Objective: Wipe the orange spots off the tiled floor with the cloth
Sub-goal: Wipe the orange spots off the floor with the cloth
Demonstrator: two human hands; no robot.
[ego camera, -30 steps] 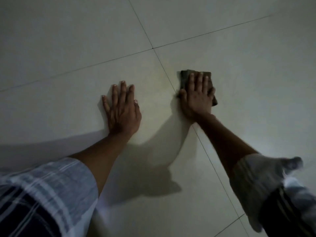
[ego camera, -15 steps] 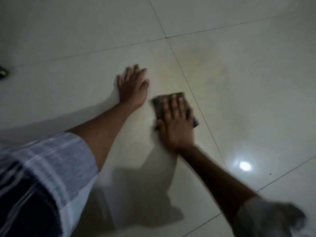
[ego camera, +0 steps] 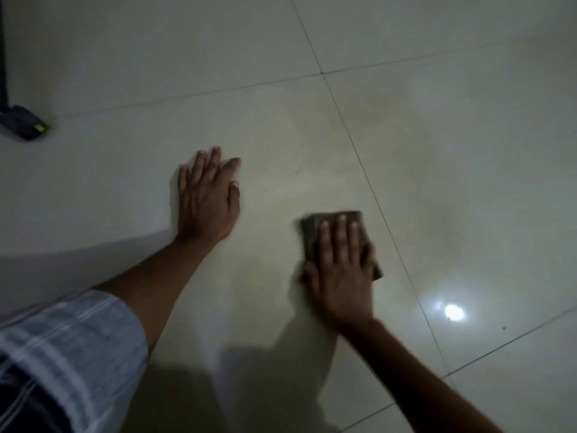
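Note:
My right hand lies flat on a dark folded cloth and presses it onto the pale tiled floor, just left of a grout line. The cloth's far edge and left side show beyond my fingers. My left hand rests palm down on the same tile, fingers together, to the left of the cloth and holding nothing. A faint yellowish smear spreads over the tile beyond both hands. No distinct orange spot is visible in the dim light.
A dark object with a small yellow mark sits on the floor at the far left edge, with a dark upright strip above it. A bright light reflection glints on the tile right of my right hand.
My right hand has slid the cloth toward me and leftward across the grout line onto the tile where my left hand rests. The view has shifted, and my left hand stays planted.

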